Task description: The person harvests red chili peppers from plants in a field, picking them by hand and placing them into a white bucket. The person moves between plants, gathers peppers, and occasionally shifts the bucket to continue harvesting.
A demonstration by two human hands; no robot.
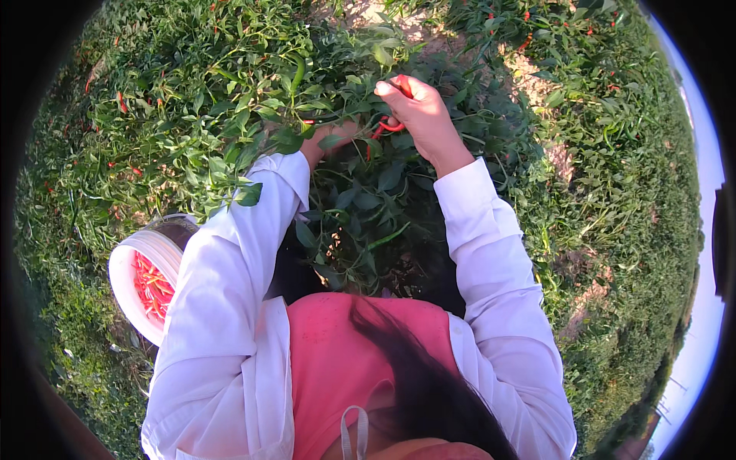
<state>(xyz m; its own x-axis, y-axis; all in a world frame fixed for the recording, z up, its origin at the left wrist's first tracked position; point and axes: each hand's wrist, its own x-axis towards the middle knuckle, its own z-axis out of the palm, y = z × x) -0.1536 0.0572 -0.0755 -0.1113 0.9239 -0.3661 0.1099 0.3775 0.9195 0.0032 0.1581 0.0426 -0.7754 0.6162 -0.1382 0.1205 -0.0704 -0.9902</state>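
Observation:
My right hand (424, 118) is raised over a chili pepper plant (379, 178), its fingers closed around red chili peppers (392, 125). One red pepper shows at the top between thumb and fingers, and others stick out below the palm. Lower and to the left, my left hand (336, 137) reaches in among the leaves. Foliage covers its fingers, so its grip is hidden. A red pepper tip (309, 122) shows beside it. Above hangs a long green chili pepper (298, 72), and another green pepper (390, 236) lies low between my arms.
By my left upper arm, a white plastic bucket (119, 270) holds many red chili peppers (152, 284). Dense pepper plants (167, 103) surround me, with red fruit scattered through them. Patches of bare soil (535, 80) show between plants on the right.

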